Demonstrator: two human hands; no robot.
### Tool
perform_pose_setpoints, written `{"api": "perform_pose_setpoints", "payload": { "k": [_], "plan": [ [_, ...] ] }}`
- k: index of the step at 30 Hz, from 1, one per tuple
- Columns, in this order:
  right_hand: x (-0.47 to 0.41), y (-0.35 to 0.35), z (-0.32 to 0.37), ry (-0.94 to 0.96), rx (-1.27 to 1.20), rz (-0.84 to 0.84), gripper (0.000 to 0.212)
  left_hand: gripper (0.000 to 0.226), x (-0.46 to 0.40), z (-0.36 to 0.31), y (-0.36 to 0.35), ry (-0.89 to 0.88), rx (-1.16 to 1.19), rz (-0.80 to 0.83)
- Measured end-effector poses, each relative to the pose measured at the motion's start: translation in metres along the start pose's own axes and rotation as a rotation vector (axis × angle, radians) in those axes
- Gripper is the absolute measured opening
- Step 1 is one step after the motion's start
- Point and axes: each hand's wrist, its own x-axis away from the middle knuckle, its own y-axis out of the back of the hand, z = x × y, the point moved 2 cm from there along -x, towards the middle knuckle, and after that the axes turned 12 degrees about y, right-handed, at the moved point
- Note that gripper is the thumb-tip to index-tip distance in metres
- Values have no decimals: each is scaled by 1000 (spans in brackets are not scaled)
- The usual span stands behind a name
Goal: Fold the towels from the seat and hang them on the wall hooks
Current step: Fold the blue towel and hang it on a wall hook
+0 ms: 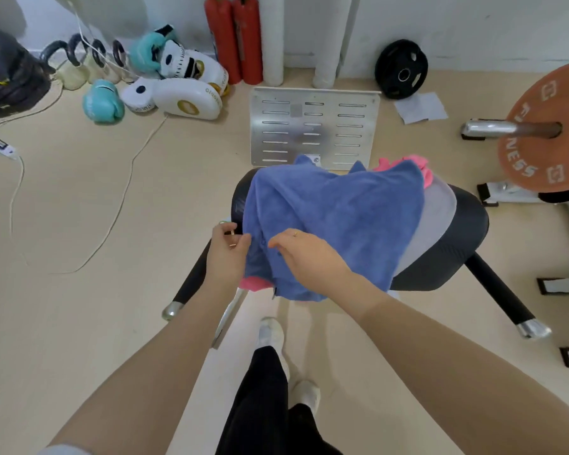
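Observation:
A blue towel (335,215) lies spread over the black padded seat (457,244), its near edge hanging off the front. Under it lie a grey towel (436,211) and a pink towel (418,164), the pink one also peeking out below at the near edge. My left hand (227,254) pinches the blue towel's near left edge. My right hand (309,257) rests on top of the blue towel close beside it, fingers curled into the cloth. No wall hooks are in view.
A perforated metal plate (312,126) lies on the floor beyond the seat. An orange weight plate on a bar (546,126) stands at the right. Boxing gloves and pads (174,83), kettlebells and a cable lie at the far left. Two red extinguishers (234,37) stand at the wall.

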Motion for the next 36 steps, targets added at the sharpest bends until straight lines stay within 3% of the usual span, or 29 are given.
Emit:
{"api": "perform_pose_setpoints", "payload": {
  "k": [3, 6, 10, 14, 20, 24, 28, 31, 33, 36],
  "plan": [
    [-15, -5, 5, -159, -27, -161, 27, 8, -4, -5, 3, -52, -39, 45],
    [-29, -4, 12, -327, -28, -293, 32, 12, -6, -4, 7, -85, 29, 124],
    [-43, -8, 21, -444, 77, -318, 42, 16, -6, 10, 15, -96, 100, 155],
    [-44, -14, 27, -484, 196, -344, 23, 23, -7, 14, 21, -111, 76, 197],
    [-28, -2, 38, -455, -358, -598, 11, 33, -3, 5, 28, -140, 3, 260],
    [-34, -5, 62, -446, -506, -587, 9, 26, 2, 10, 34, -117, 48, 353],
    [-52, -10, 72, -490, -631, -521, 22, 31, -2, 12, 38, 30, 162, 380],
    [-39, -11, 70, -460, -804, -536, 27, 28, 0, 10, 33, -39, 67, 393],
    [-17, -9, 56, -463, -722, -664, 24, 24, -1, 11, 27, -70, -25, 332],
    [21, -3, 16, -623, -510, -990, 23, 15, -8, 12, 21, -22, -31, 268]
  ]
}}
